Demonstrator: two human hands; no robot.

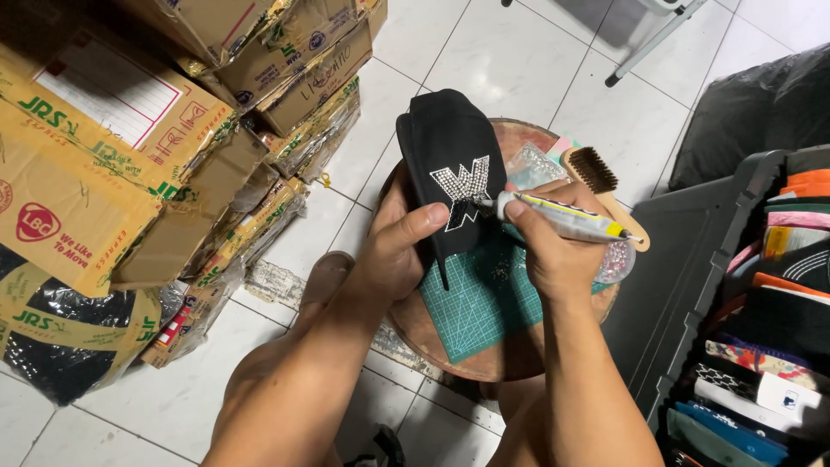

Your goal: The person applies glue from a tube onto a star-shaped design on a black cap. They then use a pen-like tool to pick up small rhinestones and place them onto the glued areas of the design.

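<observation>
The cap (450, 164) held in the left hand (393, 251) is black, with a letter-shaped patch of silvery, glittering stones (464, 186) just beside the thumb. The tube (562, 218) gripped in the right hand (558, 251) is pale grey-white with a yellow stripe and a yellow band near its far end. Under both hands lies a teal-green cutting mat (480, 303) ruled with a fine pale grid, on a reddish-brown round stool top (432, 333). Just beyond the right hand, a light wooden brush (596, 177) has dark brown bristles. A clear bag (618, 259) beside it seems to hold silvery stones.
</observation>
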